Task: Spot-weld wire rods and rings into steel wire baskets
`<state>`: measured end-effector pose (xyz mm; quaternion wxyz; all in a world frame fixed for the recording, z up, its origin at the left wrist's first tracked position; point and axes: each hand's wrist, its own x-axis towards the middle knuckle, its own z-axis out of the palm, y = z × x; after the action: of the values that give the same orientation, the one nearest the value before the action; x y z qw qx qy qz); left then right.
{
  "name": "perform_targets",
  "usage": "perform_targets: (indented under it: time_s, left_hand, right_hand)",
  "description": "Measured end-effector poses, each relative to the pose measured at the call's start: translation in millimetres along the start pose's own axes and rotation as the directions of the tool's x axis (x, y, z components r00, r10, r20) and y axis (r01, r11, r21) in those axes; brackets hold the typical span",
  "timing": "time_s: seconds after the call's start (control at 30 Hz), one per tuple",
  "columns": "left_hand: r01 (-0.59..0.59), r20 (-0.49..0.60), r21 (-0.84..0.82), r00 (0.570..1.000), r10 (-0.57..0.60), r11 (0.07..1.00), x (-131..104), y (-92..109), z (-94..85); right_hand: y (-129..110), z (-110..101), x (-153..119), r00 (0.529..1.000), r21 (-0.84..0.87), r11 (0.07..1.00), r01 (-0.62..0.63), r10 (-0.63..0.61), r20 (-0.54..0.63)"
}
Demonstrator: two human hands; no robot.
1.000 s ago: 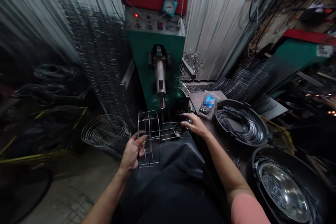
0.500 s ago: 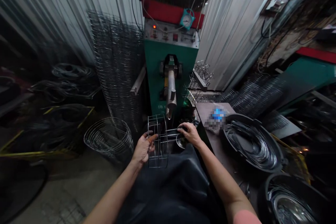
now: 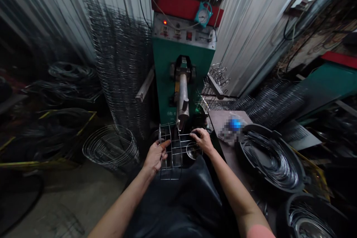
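Observation:
My left hand (image 3: pixel 156 157) is closed around the left side of a round wire frame (image 3: pixel 176 154), built of thin bright rings and cross wires. An orange-brown covering wraps one of its fingers. To the right, my right hand (image 3: pixel 203 142) pinches the end of a straight metal wire (image 3: pixel 185 135) that reaches across to the frame. Directly above the frame is the rounded tip of the metal arm (image 3: pixel 183 95) on a green machine (image 3: pixel 166 57); I cannot tell whether wire and tip touch. Behind the wires, a round metal bowl (image 3: pixel 192 151) is partly visible.
Tall stacks of wire rings (image 3: pixel 119 63) stand left of the machine, with a wire basket (image 3: pixel 110 148) below. At right, a black tub (image 3: pixel 299 178) holds wire lengths beside a small table (image 3: pixel 219 117). A second tub (image 3: pixel 281 212) sits nearer me. A dark apron (image 3: pixel 178 208) covers my lap.
The wire frame has turned, and its right side now sits closer under the arm's tip. My right hand has moved slightly up with the straight wire. The view has shifted a little.

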<state>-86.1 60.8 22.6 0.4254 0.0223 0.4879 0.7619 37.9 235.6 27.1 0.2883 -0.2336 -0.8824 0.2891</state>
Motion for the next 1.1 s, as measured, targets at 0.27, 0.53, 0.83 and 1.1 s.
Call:
perform_targets:
  time_s: [0.27,0.53,0.83,1.1]
  left_hand:
    - [0.000,-0.007,-0.005,1.000,0.000,1.000,11.4,0.4,5.7]
    - [0.009,-0.016,-0.008,1.000,-0.009,1.000,16.4,3.4,8.6]
    - [0.051,-0.030,-0.009,0.998,-0.051,0.999,22.5,4.7,9.1]
    - [0.074,-0.043,-0.006,0.996,-0.074,0.997,25.2,2.3,8.1]
  right_hand:
    - [3.7,-2.7,8.6,0.999,0.001,0.999,-0.051,0.051,0.001]
    - [3.7,-3.4,15.0,0.999,0.005,0.999,-0.044,0.044,0.003]
    - [7.2,0.9,18.7,0.999,0.010,0.999,-0.041,0.041,-0.005]
    - [11.2,3.6,16.7,0.994,0.050,0.993,-0.107,0.106,0.025]
